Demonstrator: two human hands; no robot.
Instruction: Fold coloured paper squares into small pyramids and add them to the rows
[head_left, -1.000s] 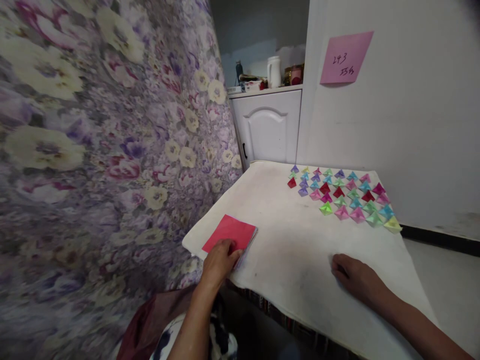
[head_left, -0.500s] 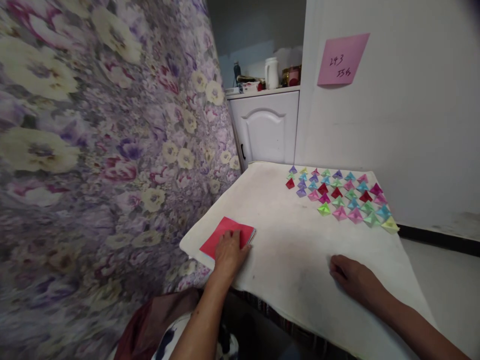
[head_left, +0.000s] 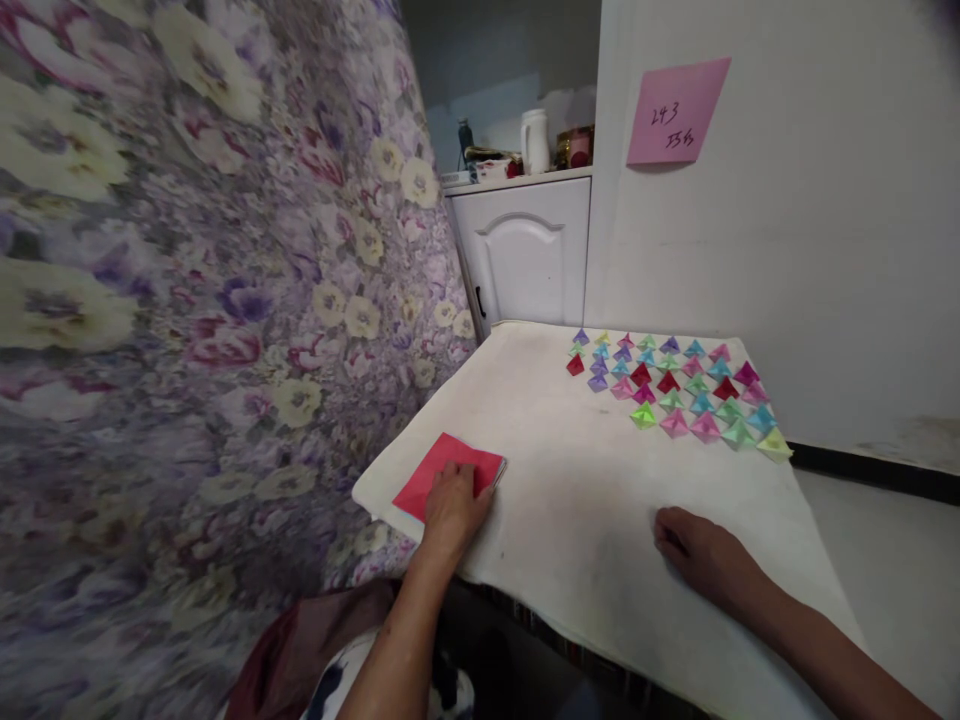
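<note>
A stack of square coloured paper (head_left: 427,484), red sheet uppermost, lies near the table's left front corner. My left hand (head_left: 454,502) rests on top of it, fingers slightly curled on the red sheet and thumb by the stack's right edge. The sheets' pale edges show at the right corner. To the right, my right hand (head_left: 691,540) lies on the table as a loose fist, with nothing visible in it. Beyond it, several small folded paper pieces (head_left: 673,425) in many colours are laid out in rows at the far right.
The white-covered table (head_left: 540,490) stands against a wall bearing a pink note (head_left: 675,112). A floral curtain (head_left: 285,300) hangs along the left. Behind is a white cabinet (head_left: 523,255), with a white jug (head_left: 535,142) and other items on its ledge.
The whole view has shifted slightly, so everything appears a little further left. Both hands and the paper keep their places on the table.
</note>
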